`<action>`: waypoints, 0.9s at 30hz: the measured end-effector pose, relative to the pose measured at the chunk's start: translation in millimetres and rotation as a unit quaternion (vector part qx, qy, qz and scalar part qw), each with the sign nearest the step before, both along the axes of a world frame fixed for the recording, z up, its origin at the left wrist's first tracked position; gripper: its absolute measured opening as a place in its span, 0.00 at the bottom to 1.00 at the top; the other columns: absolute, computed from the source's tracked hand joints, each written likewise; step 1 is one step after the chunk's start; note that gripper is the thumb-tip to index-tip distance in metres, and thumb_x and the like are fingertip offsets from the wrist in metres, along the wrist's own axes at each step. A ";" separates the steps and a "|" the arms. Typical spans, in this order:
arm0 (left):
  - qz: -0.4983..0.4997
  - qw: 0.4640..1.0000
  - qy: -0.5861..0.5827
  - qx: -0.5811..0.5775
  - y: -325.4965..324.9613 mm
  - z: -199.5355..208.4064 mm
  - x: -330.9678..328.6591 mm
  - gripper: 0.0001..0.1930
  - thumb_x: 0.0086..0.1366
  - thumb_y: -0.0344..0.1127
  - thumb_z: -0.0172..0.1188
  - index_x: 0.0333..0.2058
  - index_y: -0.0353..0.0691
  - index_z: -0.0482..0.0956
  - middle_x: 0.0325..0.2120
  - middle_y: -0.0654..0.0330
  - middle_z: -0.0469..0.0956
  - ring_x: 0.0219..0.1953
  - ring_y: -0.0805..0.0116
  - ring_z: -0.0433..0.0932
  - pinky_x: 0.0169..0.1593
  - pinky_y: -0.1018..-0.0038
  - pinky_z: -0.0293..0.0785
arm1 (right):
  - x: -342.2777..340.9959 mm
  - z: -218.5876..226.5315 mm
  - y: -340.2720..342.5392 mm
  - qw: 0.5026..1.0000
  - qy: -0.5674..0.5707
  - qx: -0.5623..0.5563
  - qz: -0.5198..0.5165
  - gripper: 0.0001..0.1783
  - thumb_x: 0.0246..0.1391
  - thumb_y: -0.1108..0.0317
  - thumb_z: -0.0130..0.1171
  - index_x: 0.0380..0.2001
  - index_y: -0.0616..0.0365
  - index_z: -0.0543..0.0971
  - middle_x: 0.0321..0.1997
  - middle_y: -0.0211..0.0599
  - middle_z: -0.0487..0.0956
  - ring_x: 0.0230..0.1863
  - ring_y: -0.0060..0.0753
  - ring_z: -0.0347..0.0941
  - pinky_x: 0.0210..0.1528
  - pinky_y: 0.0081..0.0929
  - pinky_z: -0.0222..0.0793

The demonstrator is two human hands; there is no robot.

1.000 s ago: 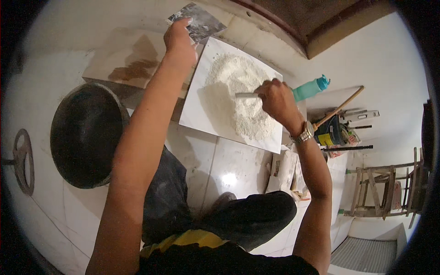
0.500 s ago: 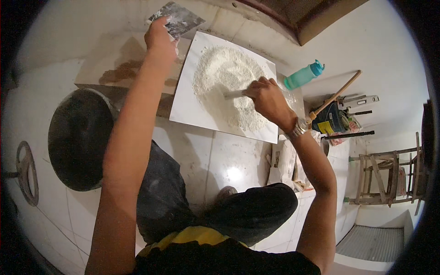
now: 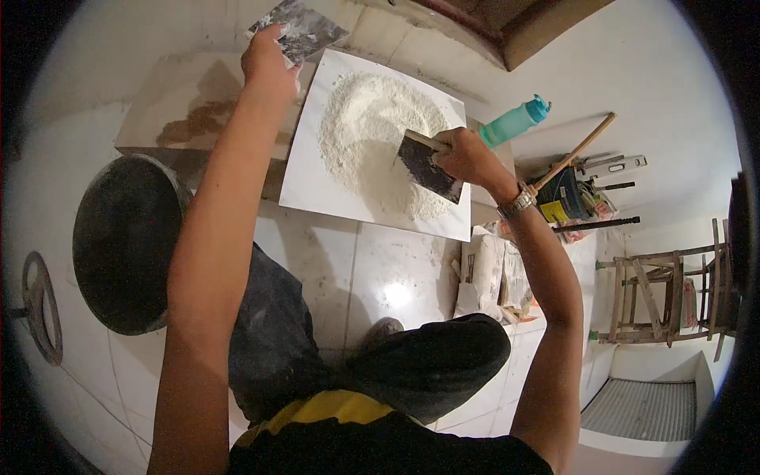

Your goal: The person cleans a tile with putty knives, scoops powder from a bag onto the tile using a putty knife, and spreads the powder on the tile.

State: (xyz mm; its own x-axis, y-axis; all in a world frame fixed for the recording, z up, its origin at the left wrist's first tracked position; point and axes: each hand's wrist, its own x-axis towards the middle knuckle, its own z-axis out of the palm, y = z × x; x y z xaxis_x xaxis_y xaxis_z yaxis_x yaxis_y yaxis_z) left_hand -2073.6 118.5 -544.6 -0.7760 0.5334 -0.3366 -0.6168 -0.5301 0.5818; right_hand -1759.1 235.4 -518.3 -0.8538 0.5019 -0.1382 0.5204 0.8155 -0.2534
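A white tile board (image 3: 305, 178) lies in front of me, with a broad heap of white powder (image 3: 348, 119) spread over it. My right hand (image 3: 471, 158), with a watch on the wrist, is closed on a flat trowel (image 3: 430, 168) held over the right part of the powder; its dark blade faces me. Beyond the board's far left corner, my left hand (image 3: 269, 67) is closed on a square metal plate (image 3: 301, 32) smeared with white. Powder also clings to the left fingers. The left hand's grip on the plate is partly hidden.
A turquoise bottle (image 3: 511, 125) lies by the board's right side. Left of my leg stands a large dark bucket (image 3: 127, 245). Paper sacks (image 3: 480, 273), a tool bucket (image 3: 562, 194) and a wooden stand (image 3: 657, 297) are on the right. A pale block (image 3: 158, 131) extends left behind my arm.
The trowel has turned from edge-on to showing its dark blade, and has lifted from the powder. My left hand with the plate has shifted slightly left and up; the whole view moved a little.
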 end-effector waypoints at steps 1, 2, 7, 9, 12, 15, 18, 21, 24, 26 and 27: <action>-0.001 1.000 -0.001 0.002 -0.4 3.3 3.0 0.24 0.54 0.38 0.62 0.50 0.43 0.70 0.49 0.59 0.71 0.50 0.60 0.70 0.57 0.57 0.65 | 3.4 -5.2 10.7 1.000 -0.005 0.018 -0.008 0.16 0.43 0.69 0.58 0.37 0.61 0.81 0.29 0.53 0.80 0.31 0.46 0.80 0.38 0.38 0.74; 0.004 1.000 -0.002 0.003 -1.1 6.2 6.3 0.25 0.54 0.38 0.62 0.51 0.43 0.70 0.50 0.59 0.71 0.50 0.59 0.70 0.57 0.58 0.65 | 11.6 -3.5 23.5 1.000 -0.006 0.020 -0.009 0.16 0.43 0.69 0.58 0.37 0.61 0.81 0.29 0.53 0.80 0.31 0.46 0.80 0.38 0.38 0.74; 0.002 1.000 0.006 0.006 -4.4 8.1 1.3 0.26 0.54 0.38 0.62 0.52 0.43 0.69 0.53 0.59 0.69 0.51 0.59 0.69 0.58 0.58 0.64 | 18.6 16.2 43.4 0.994 -0.022 0.097 -0.039 0.15 0.40 0.66 0.59 0.34 0.59 0.82 0.29 0.54 0.80 0.33 0.51 0.79 0.40 0.41 0.74; 0.019 1.000 -0.014 -0.009 -8.2 8.4 -3.4 0.24 0.55 0.36 0.60 0.51 0.40 0.70 0.48 0.58 0.73 0.47 0.61 0.73 0.54 0.58 0.65 | 4.9 25.2 23.8 0.997 -0.018 0.065 -0.034 0.14 0.41 0.68 0.58 0.34 0.58 0.82 0.29 0.53 0.80 0.33 0.50 0.79 0.40 0.42 0.74; 0.002 1.000 -0.026 0.001 -12.5 17.8 10.1 0.27 0.53 0.38 0.63 0.52 0.43 0.69 0.51 0.60 0.70 0.51 0.59 0.70 0.60 0.57 0.61 | -3.0 8.8 25.5 0.999 -0.044 0.013 -0.010 0.13 0.40 0.71 0.58 0.32 0.60 0.82 0.26 0.51 0.79 0.30 0.47 0.79 0.36 0.37 0.73; -0.009 0.999 -0.014 0.028 -10.9 25.6 21.1 0.27 0.52 0.39 0.63 0.52 0.43 0.69 0.50 0.61 0.71 0.50 0.61 0.70 0.61 0.58 0.60 | -8.4 11.8 43.2 0.992 -0.093 0.087 0.005 0.12 0.38 0.73 0.55 0.30 0.53 0.83 0.28 0.48 0.80 0.32 0.51 0.79 0.39 0.41 0.75; -0.018 0.998 -0.025 0.057 -12.6 31.0 22.6 0.27 0.53 0.40 0.63 0.52 0.44 0.69 0.50 0.61 0.71 0.50 0.63 0.70 0.59 0.59 0.60 | -17.7 11.9 70.5 0.982 -0.085 0.170 0.002 0.10 0.38 0.73 0.55 0.26 0.52 0.82 0.28 0.47 0.80 0.32 0.53 0.78 0.40 0.43 0.75; -0.024 0.999 -0.022 0.037 -10.8 20.9 9.9 0.26 0.53 0.40 0.63 0.52 0.44 0.69 0.50 0.61 0.71 0.49 0.64 0.70 0.58 0.59 0.62 | -39.2 11.9 80.4 0.959 -0.115 0.255 0.032 0.09 0.38 0.72 0.56 0.27 0.52 0.82 0.30 0.43 0.81 0.36 0.47 0.79 0.42 0.45 0.73; -0.030 0.996 -0.026 0.077 -14.1 20.1 10.7 0.27 0.52 0.39 0.63 0.52 0.44 0.69 0.50 0.61 0.71 0.49 0.64 0.70 0.56 0.59 0.62 | -61.7 15.4 81.0 0.927 -0.168 0.333 0.030 0.11 0.40 0.70 0.57 0.31 0.50 0.83 0.34 0.39 0.81 0.40 0.43 0.78 0.45 0.44 0.70; -0.014 0.997 -0.048 0.061 -10.9 25.4 12.2 0.26 0.52 0.39 0.63 0.51 0.45 0.69 0.48 0.60 0.72 0.48 0.64 0.71 0.54 0.60 0.64 | -65.6 10.1 92.8 0.921 -0.090 0.373 0.064 0.10 0.43 0.70 0.57 0.32 0.50 0.83 0.35 0.37 0.80 0.42 0.41 0.74 0.46 0.42 0.67; -0.014 0.997 -0.051 0.064 -10.5 22.4 9.9 0.25 0.52 0.39 0.63 0.51 0.45 0.70 0.47 0.60 0.72 0.47 0.63 0.72 0.53 0.61 0.65 | -70.7 8.6 94.1 0.920 -0.090 0.375 0.069 0.10 0.43 0.70 0.57 0.32 0.50 0.83 0.35 0.37 0.80 0.42 0.41 0.74 0.46 0.42 0.67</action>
